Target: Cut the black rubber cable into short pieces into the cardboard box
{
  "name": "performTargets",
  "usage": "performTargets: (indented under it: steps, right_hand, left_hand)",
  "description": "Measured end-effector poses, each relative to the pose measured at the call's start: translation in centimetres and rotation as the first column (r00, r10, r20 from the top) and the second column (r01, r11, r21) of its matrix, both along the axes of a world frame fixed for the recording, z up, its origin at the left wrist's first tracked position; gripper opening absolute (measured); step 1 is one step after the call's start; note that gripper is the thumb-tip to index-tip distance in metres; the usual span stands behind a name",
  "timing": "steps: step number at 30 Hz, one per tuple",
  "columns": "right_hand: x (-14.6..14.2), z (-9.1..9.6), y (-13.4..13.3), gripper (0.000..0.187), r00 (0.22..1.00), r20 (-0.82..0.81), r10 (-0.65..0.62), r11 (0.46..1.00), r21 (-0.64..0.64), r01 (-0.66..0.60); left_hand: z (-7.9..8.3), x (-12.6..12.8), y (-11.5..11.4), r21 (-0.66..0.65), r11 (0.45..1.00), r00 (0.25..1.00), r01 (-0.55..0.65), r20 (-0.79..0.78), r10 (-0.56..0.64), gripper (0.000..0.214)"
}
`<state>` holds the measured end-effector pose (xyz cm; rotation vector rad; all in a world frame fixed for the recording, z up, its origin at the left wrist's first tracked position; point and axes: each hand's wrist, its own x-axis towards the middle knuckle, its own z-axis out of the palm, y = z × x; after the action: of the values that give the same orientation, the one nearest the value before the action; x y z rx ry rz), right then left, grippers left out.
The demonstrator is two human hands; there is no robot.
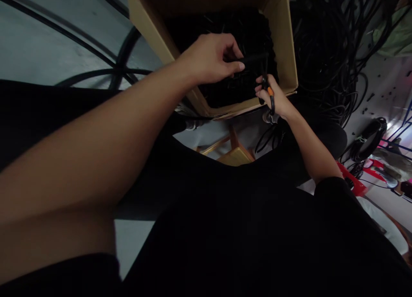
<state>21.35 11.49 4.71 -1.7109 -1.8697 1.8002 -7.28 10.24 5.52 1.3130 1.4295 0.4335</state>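
Note:
Over a cardboard box (283, 39), my left hand (215, 56) pinches a black rubber strip (254, 59) that points to the right. My right hand (270, 93) is closed around the handles of a pair of scissors (271, 100), dark with an orange patch. Their blades rise toward the free end of the strip and seem to meet it; whether they are apart or closed there is too dark to tell. Inside the box lies a heap of short black pieces (222, 95), mostly lost in shadow.
A big tangle of black tubing (318, 52) lies right of the box, with a tied coil (368, 138) further right. Long black tubes (58, 28) cross the floor at left. Between my legs shows a wooden stool (238, 156). A red bag (355, 181) lies at right.

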Motion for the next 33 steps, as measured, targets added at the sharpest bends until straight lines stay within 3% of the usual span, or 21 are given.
performTargets:
  steps: [5, 9, 12, 18, 24, 28, 33]
  right_hand:
    - [0.7, 0.0, -0.2, 0.037, 0.986, 0.031, 0.163, 0.987, -0.019, -0.163]
    - [1.0, -0.5, 0.0, 0.04, 0.967, 0.052, 0.248, 0.969, -0.015, -0.247]
    - [0.3, 0.1, 0.1, 0.042, 0.958, 0.037, 0.284, 0.959, -0.014, -0.283]
    - [-0.7, 1.8, 0.3, 0.031, 0.983, 0.075, 0.168, 0.986, -0.001, -0.168]
    - [-0.4, 0.5, -0.1, 0.051, 0.993, 0.057, 0.101, 0.995, 0.018, -0.102]
    - [-0.7, 0.7, -0.4, 0.065, 0.992, 0.1, 0.076, 0.997, 0.005, -0.077]
    - [-1.1, 1.2, -0.8, 0.064, 0.992, 0.107, 0.064, 0.998, -0.013, -0.063]
  left_hand:
    - [0.0, 0.6, -0.1, -0.019, 0.999, 0.998, 0.04, -0.051, -0.041, 0.032]
    - [-0.2, 1.1, -0.3, -0.051, 0.997, 0.997, 0.059, -0.052, -0.062, 0.033]
    - [-0.4, 1.3, -0.4, -0.068, 0.996, 0.998, 0.055, -0.026, -0.057, 0.034]
    - [-0.6, 0.9, -0.6, -0.05, 0.993, 0.994, 0.11, 0.025, -0.109, 0.042]
    - [-1.3, 0.7, -0.5, 0.006, 0.99, 0.988, 0.142, -0.062, -0.142, 0.05]
    - [-1.5, 0.5, -0.5, -0.012, 0.989, 0.987, 0.144, -0.074, -0.145, 0.053]
    - [-1.9, 0.5, -0.5, -0.013, 0.977, 0.965, 0.211, -0.16, -0.21, 0.053]
